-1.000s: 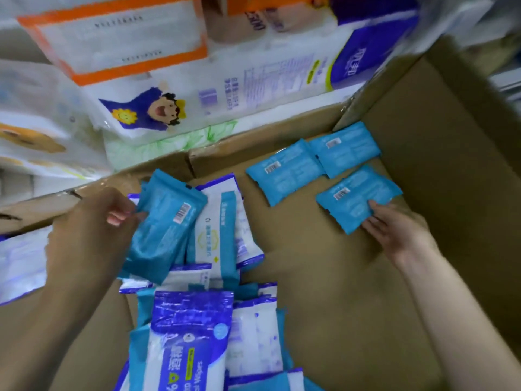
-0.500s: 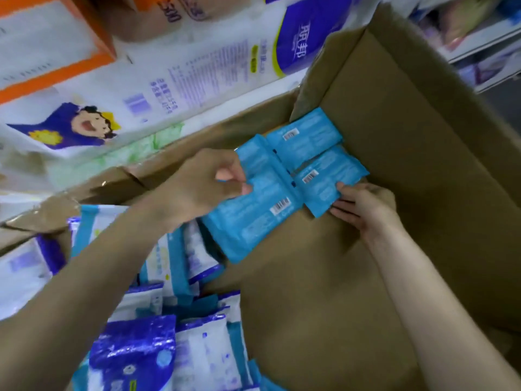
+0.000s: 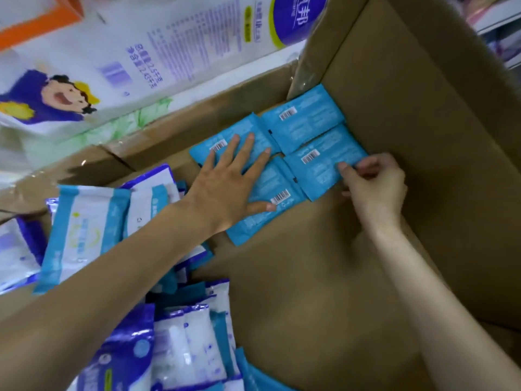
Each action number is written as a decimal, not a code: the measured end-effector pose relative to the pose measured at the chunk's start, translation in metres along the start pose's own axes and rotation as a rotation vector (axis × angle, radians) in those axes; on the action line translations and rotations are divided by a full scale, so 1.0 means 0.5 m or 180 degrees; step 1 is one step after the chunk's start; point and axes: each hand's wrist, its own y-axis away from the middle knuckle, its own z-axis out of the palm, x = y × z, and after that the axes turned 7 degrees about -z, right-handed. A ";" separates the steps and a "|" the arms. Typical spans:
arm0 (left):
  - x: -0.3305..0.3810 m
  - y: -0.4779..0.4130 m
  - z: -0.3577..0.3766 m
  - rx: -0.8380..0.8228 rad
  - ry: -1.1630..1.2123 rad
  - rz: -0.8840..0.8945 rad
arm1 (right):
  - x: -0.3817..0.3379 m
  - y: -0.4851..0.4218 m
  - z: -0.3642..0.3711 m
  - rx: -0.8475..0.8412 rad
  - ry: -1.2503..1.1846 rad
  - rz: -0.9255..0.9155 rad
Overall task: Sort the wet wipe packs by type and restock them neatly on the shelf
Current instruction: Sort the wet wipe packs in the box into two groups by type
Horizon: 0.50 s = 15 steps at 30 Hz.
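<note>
Several flat blue wet wipe packs lie barcode-up in a two-by-two block in the far right corner of a cardboard box (image 3: pixel 423 142). My left hand (image 3: pixel 225 187) rests flat with spread fingers across the far-left pack (image 3: pixel 245 128) and the near-left pack (image 3: pixel 273 190). My right hand (image 3: pixel 372 187) pinches the right edge of the near-right pack (image 3: pixel 315 170). The far-right pack (image 3: pixel 304 119) sits against the box wall, untouched.
A jumbled pile of white packs with teal bands (image 3: pixel 84 230) and purple-topped packs (image 3: pixel 183 348) fills the box's left and near side. Bare cardboard floor (image 3: pixel 310 292) shows at centre right. Large tissue bundles (image 3: pixel 169 52) stand behind the box.
My left hand carried a blue pack from the pile to the corner, laid it beside the others and opened flat on it. My right hand stayed on the near-right pack, closing on its edge.
</note>
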 end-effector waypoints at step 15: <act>-0.025 0.004 -0.057 0.0417 -0.0073 -0.0162 | -0.051 0.061 0.002 -0.0910 0.1327 -0.1292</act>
